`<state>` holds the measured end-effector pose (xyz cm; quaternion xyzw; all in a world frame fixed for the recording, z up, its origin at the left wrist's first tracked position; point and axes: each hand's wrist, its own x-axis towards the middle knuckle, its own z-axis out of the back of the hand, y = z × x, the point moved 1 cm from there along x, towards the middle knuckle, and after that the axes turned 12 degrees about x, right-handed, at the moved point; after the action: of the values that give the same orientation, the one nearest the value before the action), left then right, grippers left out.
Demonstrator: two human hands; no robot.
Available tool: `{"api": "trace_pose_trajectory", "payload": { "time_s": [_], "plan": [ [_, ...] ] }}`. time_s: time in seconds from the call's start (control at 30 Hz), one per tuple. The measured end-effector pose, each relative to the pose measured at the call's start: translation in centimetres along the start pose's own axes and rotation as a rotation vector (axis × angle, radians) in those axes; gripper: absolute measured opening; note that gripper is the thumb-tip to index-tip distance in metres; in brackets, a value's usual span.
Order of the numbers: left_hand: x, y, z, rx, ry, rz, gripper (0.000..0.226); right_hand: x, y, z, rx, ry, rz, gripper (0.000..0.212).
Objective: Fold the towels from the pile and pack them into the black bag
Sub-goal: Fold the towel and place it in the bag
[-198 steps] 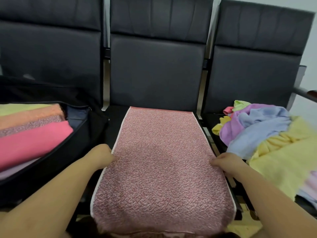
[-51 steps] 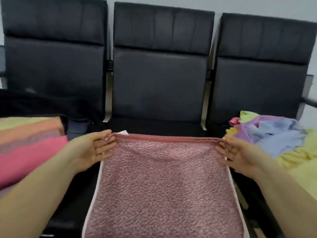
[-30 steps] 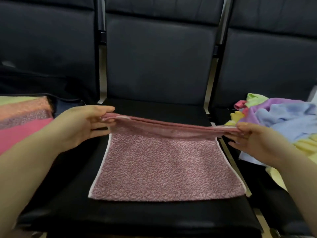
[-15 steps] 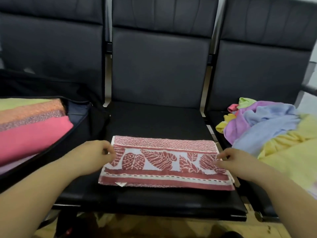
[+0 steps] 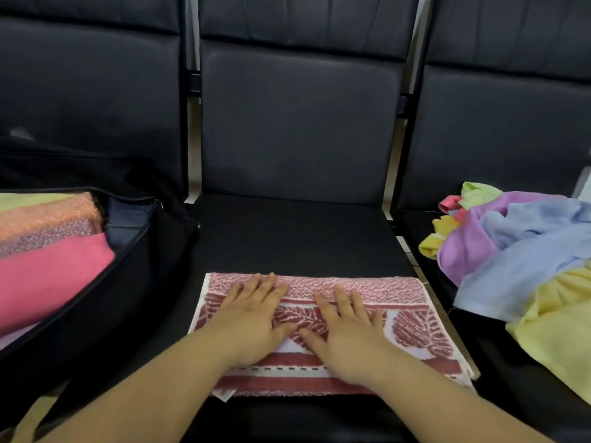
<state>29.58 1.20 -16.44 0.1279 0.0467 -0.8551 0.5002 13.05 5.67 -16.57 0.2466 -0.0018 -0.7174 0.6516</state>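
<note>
I press my left hand and right hand, fingers flat and gripping nothing, on the folded red towel, probably smoothing it before another fold toward the black bag at left.

Left hand and right hand lying flat, fingers straight, pressing on folded red-and-white towel on the middle seat, black bag holding folded towels sitting left of the seat, loose towel pile lying right of it

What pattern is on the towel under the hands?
Red leaves on white, with red stripes, on the folded towel; head view.
</note>
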Motion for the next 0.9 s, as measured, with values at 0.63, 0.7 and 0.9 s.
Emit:
{"api": "trace_pose_trajectory", "payload": {
  "time_s": [0.63, 0.7, 0.9],
  "plan": [
    [-5.1, 5.9, 0.8, -0.156, -0.293, -0.176, 0.012, -1.2, 3.4, -0.5, 0.154, -0.351, 0.642, 0.062],
    [-6.7, 6.6, 0.2, -0.210, -0.263, -0.185, 0.012, -2.3, 5.1, -1.6, 0.161, -0.302, 0.722, 0.049],
    [-8.8, 7.1, -2.7, -0.153, -0.203, -0.165, 0.048, -3.2, 6.7, -3.5, 0.138, -0.152, 0.680, 0.044]
  ]
}}
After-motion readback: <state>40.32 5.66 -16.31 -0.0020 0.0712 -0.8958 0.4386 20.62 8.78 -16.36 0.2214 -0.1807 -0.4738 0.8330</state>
